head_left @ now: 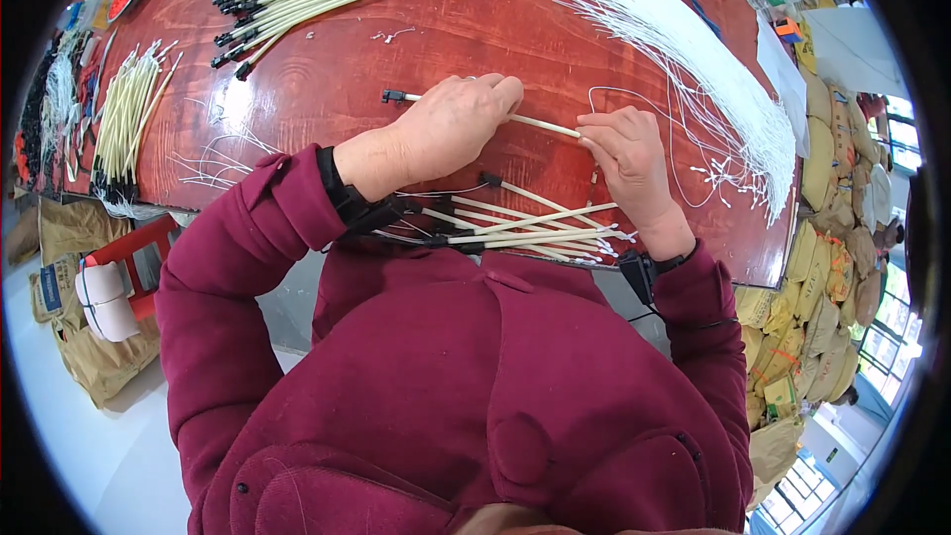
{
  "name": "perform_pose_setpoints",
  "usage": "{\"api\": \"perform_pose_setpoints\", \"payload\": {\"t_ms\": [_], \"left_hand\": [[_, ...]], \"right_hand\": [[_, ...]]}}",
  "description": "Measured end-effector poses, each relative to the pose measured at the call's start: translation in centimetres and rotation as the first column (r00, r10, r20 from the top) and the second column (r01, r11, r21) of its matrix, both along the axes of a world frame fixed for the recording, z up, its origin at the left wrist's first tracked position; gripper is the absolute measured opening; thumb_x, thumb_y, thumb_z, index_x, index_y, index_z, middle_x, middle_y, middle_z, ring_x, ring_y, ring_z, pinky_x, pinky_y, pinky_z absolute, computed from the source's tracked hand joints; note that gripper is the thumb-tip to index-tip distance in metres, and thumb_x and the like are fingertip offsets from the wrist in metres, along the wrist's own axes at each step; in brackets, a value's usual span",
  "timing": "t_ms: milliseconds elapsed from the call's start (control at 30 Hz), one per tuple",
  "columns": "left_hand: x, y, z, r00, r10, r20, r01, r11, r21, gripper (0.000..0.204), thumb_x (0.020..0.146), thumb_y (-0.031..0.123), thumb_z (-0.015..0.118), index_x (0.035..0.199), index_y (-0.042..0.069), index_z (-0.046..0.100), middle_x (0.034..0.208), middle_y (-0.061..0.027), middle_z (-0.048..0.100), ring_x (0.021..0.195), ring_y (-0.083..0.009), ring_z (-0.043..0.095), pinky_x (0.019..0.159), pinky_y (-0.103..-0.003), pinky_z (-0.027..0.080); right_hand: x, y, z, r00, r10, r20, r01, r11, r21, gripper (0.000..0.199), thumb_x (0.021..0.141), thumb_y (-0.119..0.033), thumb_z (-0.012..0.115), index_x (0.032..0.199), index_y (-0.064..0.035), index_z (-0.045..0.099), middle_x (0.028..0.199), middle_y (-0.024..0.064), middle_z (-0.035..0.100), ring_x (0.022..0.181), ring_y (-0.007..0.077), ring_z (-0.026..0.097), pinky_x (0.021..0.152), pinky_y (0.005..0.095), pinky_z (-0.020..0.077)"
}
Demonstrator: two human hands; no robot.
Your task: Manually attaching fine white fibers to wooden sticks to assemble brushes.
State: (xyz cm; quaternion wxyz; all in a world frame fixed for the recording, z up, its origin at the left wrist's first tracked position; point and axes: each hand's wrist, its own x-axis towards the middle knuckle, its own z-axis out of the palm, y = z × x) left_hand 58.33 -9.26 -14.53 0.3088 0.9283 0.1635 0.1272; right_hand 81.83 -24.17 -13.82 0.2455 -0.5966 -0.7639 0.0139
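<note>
Gripping a pale tube (545,125) in the left hand (454,124), fingers curled round and closed on it; cannot see under the palm. Showing a black fitting (396,96) just left of that grip, at the tube's other end. Pinching at the tube's right end with the right hand (631,154), thumb and fingertips drawn together, no gap visible. Cannot tell whether also nipping the thin white cord (619,90) looping beyond and right of that pinch.

Probably busy feeding or drawing cord at the tube's end; hidden by fingertips, so unconfirmed. Next, likely calling for a firm left hold and a fine, straight push or pull from the right pinch, without buckling the cord.

Noting, nearer the body than both hands, a loose pile of tubes (535,236), some white-tipped at the right. Seeing more black-ended tubes (342,0) beyond the left grip, and a thick bundle of white cords (693,59) beyond and right of the pinch.
</note>
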Motion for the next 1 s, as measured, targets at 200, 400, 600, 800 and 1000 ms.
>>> {"api": "perform_pose_setpoints", "payload": {"t_ms": [200,400,600,800,1000], "left_hand": [[0.1,0.1,-0.3,1.000,0.021,0.000,-0.021,1.000,-0.018,0.007,0.094,0.001,0.054,0.101,0.002,0.053,0.094,-0.0187,0.063,0.090,-0.0413,0.063,0.076,-0.048,0.050],[0.4,0.0,-0.5,0.999,0.033,-0.003,-0.033,0.997,-0.067,0.006,0.097,0.004,0.054,0.103,0.001,0.053,0.095,-0.0187,0.062,0.092,-0.0415,0.063,0.079,-0.048,0.051],[0.4,-0.3,0.0,1.000,0.016,0.020,-0.015,0.997,-0.081,0.007,0.095,0.003,0.054,0.101,0.001,0.053,0.097,-0.0192,0.063,0.093,-0.0413,0.064,0.079,-0.049,0.051],[0.5,-0.4,0.1,0.993,-0.042,0.110,0.049,0.997,-0.060,0.008,0.094,0.003,0.058,0.101,0.002,0.054,0.096,-0.0168,0.063,0.092,-0.0400,0.064,0.079,-0.047,0.051],[0.6,0.5,2.3,0.986,-0.049,0.159,0.026,0.989,0.143,0.025,0.088,0.010,0.068,0.110,0.002,0.058,0.105,-0.0189,0.064,0.100,-0.0398,0.064,0.085,-0.047,0.052]], "right_hand": [[0.0,0.2,0.7,1.000,0.023,-0.012,-0.023,1.000,-0.011,0.006,0.088,-0.010,0.073,0.093,-0.0078,0.072,0.102,0.0004,0.073,0.092,0.0201,0.061,0.084,0.0357,0.0433],[0.3,0.0,0.5,0.999,0.012,-0.033,-0.012,1.000,-0.015,0.008,0.088,-0.011,0.073,0.094,-0.0066,0.072,0.100,0.0026,0.073,0.090,0.0215,0.062,0.083,0.0362,0.0451],[-0.3,0.3,0.4,0.997,0.027,-0.071,-0.025,0.999,0.020,0.012,0.087,-0.012,0.075,0.097,-0.0055,0.072,0.095,0.0042,0.072,0.086,0.0235,0.063,0.080,0.0364,0.0472],[-2.1,0.8,0.2,0.997,0.010,-0.076,-0.008,1.000,0.017,0.017,0.086,-0.010,0.076,0.101,-0.0037,0.073,0.087,0.0076,0.070,0.078,0.0265,0.062,0.074,0.0379,0.0473],[-1.2,0.9,0.8,1.000,-0.001,-0.029,0.001,1.000,-0.013,0.015,0.086,-0.010,0.075,0.099,-0.0047,0.073,0.078,0.0073,0.064,0.074,0.0267,0.060,0.071,0.0388,0.0453]]}}
